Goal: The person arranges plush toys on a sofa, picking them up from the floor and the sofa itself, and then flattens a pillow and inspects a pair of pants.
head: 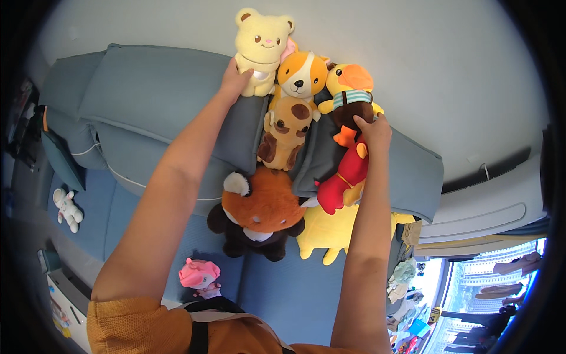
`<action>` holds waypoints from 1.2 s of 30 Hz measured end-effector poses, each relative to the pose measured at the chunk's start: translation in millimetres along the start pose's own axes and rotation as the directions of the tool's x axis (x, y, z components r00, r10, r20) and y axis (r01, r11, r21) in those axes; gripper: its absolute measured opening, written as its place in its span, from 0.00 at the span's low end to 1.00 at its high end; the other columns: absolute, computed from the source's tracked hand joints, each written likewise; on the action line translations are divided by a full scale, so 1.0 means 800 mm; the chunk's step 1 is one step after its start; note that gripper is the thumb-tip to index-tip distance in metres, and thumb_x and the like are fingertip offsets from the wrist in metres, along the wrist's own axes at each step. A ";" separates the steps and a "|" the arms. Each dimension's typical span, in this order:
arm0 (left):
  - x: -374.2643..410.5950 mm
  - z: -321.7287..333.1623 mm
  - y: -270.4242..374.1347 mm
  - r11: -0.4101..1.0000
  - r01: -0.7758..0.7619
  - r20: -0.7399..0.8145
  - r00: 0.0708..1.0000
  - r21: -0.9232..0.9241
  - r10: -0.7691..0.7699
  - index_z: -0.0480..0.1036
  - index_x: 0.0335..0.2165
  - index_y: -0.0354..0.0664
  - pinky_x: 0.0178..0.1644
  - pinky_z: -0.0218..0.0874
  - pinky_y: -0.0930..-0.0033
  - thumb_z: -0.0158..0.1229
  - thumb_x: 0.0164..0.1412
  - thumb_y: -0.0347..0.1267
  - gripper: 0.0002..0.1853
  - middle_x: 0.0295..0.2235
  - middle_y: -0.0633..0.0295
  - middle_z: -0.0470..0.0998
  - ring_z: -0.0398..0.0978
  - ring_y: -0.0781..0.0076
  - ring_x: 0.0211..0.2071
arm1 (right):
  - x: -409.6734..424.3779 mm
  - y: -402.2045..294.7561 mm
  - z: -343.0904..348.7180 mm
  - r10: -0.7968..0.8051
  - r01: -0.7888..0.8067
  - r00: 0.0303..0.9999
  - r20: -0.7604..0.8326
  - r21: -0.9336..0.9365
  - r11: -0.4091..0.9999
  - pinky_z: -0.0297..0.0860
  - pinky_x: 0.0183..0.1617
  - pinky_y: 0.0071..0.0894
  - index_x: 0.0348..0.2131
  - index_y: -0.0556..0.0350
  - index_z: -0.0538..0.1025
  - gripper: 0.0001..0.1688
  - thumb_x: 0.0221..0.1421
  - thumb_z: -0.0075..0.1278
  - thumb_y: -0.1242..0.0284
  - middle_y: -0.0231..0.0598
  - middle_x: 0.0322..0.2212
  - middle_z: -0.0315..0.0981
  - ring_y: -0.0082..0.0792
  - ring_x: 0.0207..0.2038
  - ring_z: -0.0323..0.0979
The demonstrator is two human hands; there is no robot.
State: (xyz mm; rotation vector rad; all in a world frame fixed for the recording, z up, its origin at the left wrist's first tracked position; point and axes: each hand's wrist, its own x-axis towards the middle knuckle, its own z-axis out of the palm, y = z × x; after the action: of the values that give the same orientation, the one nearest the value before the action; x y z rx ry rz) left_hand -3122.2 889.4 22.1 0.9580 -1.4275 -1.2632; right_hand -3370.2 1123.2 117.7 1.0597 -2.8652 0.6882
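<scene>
My left hand (234, 80) grips the lower side of a cream plush bear (261, 42), which sits upright on top of the sofa backrest. To its right is an orange-and-white plush dog (300, 75), with a tan plush toy with brown patches (287, 128) below it. My right hand (376, 132) holds the lower body of a yellow plush duck (353, 106) in brown overalls and a striped top. Just beneath that hand lies a red plush toy (338, 186), partly hidden by my forearm.
A large red panda plush (265, 203) and a yellow plush (327, 228) rest on the blue sofa seat (292, 283). A pink plush (199, 274) lies nearer me, and a small white plush (67, 210) far left. An air conditioner (486, 208) stands at right, near piled clothes (402, 283).
</scene>
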 end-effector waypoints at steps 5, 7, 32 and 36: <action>0.016 0.002 -0.009 0.921 -0.079 0.022 0.997 0.382 0.076 0.52 0.55 0.41 0.54 0.53 0.67 0.51 0.56 0.34 0.30 0.51 0.56 0.63 0.62 0.65 0.51 | 0.035 -0.006 0.025 0.049 -0.022 0.977 0.205 -0.133 0.991 0.66 0.46 0.39 0.45 0.56 0.65 0.43 0.34 0.62 0.52 0.43 0.42 0.70 0.41 0.45 0.68; 0.015 -0.002 -0.014 0.971 -0.097 0.070 0.994 0.218 0.083 0.52 0.55 0.40 0.54 0.52 0.68 0.52 0.56 0.36 0.31 0.51 0.56 0.63 0.61 0.67 0.51 | 0.044 -0.008 0.038 0.053 -0.030 0.968 0.244 -0.096 0.995 0.66 0.47 0.39 0.46 0.57 0.64 0.43 0.33 0.61 0.53 0.45 0.42 0.70 0.42 0.46 0.68; -0.003 -0.017 -0.048 0.862 -0.410 0.042 0.908 0.297 0.418 0.47 0.58 0.41 0.56 0.51 0.63 0.58 0.50 0.35 0.40 0.54 0.46 0.54 0.55 0.53 0.55 | 0.043 -0.040 0.064 0.168 -0.163 0.979 -0.115 0.045 0.986 0.65 0.48 0.43 0.45 0.60 0.64 0.40 0.35 0.60 0.57 0.53 0.41 0.70 0.49 0.45 0.68; -0.004 -0.012 -0.053 0.705 -0.518 0.119 0.837 0.484 0.534 0.43 0.59 0.43 0.56 0.51 0.62 0.59 0.50 0.38 0.44 0.56 0.47 0.52 0.54 0.51 0.55 | 0.054 -0.028 0.062 0.111 -0.111 0.993 -0.028 0.029 0.993 0.65 0.47 0.40 0.45 0.61 0.64 0.45 0.33 0.61 0.51 0.50 0.41 0.70 0.46 0.45 0.68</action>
State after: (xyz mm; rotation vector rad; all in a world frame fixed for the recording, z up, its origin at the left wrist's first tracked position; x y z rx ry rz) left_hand -3113.8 883.6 -20.5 0.7931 -1.8834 -0.4461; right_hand -3382.7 1061.3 88.9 0.8904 -2.9153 0.7440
